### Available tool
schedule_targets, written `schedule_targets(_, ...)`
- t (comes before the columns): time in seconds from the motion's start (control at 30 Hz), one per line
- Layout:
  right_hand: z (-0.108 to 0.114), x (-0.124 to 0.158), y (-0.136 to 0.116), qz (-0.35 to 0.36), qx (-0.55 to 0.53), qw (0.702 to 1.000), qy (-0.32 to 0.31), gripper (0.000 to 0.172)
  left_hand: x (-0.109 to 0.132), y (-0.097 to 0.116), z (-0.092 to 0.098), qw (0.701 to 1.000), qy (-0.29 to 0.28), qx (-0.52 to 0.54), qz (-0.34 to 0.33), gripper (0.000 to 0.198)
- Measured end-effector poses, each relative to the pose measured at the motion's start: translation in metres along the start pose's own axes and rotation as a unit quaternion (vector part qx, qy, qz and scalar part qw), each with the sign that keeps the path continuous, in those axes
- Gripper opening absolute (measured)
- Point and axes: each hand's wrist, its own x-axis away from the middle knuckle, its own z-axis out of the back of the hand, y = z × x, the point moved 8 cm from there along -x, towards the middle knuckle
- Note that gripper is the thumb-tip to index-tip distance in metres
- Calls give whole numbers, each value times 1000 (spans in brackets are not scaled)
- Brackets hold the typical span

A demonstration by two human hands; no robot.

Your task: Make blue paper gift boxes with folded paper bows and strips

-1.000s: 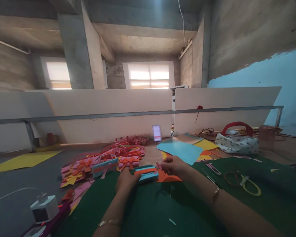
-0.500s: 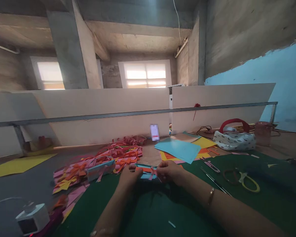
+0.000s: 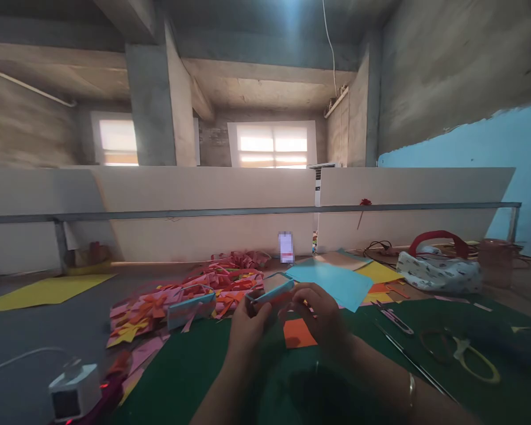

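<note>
My left hand (image 3: 250, 321) is closed on a small light-blue folded paper piece (image 3: 274, 292), tilted upward to the right, with a thin cord-like loop above it and some orange below. Just to its right is my right hand (image 3: 321, 313), its fingers bent and apart near the paper's right end; whether they touch it I cannot tell. Below the hands, an orange paper square (image 3: 300, 334) lies on the green mat (image 3: 194, 369). To the left stands a similar blue paper bag (image 3: 191, 311) with a thin handle and a pink strip.
Pink, red and orange paper pieces (image 3: 154, 304) are heaped at left. Blue sheets (image 3: 336, 280) lie behind my right hand. Right of it are a pink cutter (image 3: 398, 321), a metal rod (image 3: 413, 360) and scissors (image 3: 466, 354). A white charger block (image 3: 75, 392) sits front left.
The blue paper piece has been turned and tilted, so its orange band and pink bow no longer show. My right hand has come off the bow. The orange square is now uncovered. The view has shifted.
</note>
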Motion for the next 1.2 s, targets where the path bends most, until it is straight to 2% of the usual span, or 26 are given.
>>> schedule_targets(0.13, -4, 6, 6, -15, 28, 999, 10, 12, 5, 2, -9, 998, -30, 58, 4, 35)
schedule_targets(0.37, -3, 6, 20, -61, 48, 997, 18, 6, 12, -11, -20, 990, -59, 105, 69, 34)
schedule_targets(0.7, -5, 8, 25, -70, 92, 993, 13, 6, 14, -16, -18, 990, -43, 104, 85, 33)
schedule_targets(0.97, -6, 10, 31, -67, 155, 985, 30, 8, 19, -16, -24, 990, -53, 90, 99, 33)
schedule_targets(1.2, -9, 10, 30, -49, 179, 983, 16, 9, 21, -14, -21, 990, -27, 94, 106, 27)
